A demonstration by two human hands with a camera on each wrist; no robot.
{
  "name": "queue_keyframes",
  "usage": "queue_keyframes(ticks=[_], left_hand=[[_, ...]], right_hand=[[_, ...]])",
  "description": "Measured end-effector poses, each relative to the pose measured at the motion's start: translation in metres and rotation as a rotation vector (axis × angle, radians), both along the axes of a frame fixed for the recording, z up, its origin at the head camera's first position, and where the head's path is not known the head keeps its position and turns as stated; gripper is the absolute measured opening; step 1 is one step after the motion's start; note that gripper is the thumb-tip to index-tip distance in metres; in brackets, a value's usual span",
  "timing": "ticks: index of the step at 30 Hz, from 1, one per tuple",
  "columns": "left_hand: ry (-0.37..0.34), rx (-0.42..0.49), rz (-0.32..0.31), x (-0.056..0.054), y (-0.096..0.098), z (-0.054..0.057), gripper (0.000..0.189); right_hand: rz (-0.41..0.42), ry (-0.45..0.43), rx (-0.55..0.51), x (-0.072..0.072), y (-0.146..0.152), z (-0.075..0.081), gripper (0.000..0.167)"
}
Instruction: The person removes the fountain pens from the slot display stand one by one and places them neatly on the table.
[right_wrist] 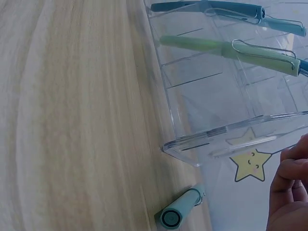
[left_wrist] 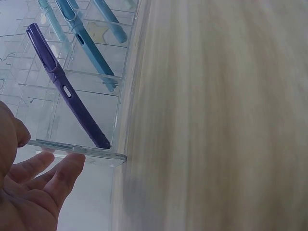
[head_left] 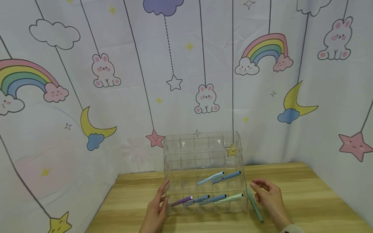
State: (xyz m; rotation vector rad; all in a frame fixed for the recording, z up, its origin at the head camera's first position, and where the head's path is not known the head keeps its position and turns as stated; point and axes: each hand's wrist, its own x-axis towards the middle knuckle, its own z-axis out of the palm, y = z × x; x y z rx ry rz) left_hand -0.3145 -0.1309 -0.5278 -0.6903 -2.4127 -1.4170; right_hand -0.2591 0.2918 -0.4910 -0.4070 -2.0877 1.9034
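A clear acrylic tiered pen rack [head_left: 206, 158] stands on the table. Across its lowest tier lie a purple pen [head_left: 182, 201], two blue pens and a light green pen [head_left: 230, 198]. One tier up are a light blue pen [head_left: 210, 178] and a blue pen [head_left: 227, 177]. My left hand [head_left: 155, 208] touches the rack's left side panel, its fingers extended along the outside in the left wrist view. To the right of the rack, my right hand [head_left: 270, 197] hovers with loosely bent fingers and nothing visible in them. Beside it a teal pen [head_left: 254, 205] lies on the table.
The wood-grain table [head_left: 131, 191] runs under everything. A white curtain [head_left: 180, 116] printed with rabbits, stars and rainbows hangs close behind the rack and along both sides. The rack's upper tiers show divided compartments.
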Motion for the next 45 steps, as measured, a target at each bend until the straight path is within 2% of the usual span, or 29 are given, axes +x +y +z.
queue_keyframes(ticks=[11, 17, 29, 36, 45], left_hand=[[-0.012, -0.006, 0.011, 0.001, 0.000, 0.000, 0.077], [0.009, 0.005, 0.017, 0.001, 0.002, 0.001, 0.078], [-0.005, 0.014, 0.011, 0.000, 0.002, 0.001, 0.079], [0.010, 0.011, 0.015, 0.001, 0.002, 0.000, 0.078], [0.017, 0.024, 0.012, 0.000, 0.002, 0.000, 0.079]], right_hand=[[0.039, 0.047, 0.052, 0.010, -0.008, 0.005, 0.041], [0.051, 0.070, 0.081, 0.014, -0.012, 0.007, 0.039], [0.091, 0.048, 0.063, 0.021, -0.026, 0.009, 0.034], [0.103, 0.050, 0.069, 0.024, -0.033, 0.006, 0.032], [0.094, 0.034, 0.066, 0.025, -0.039, 0.003, 0.038]])
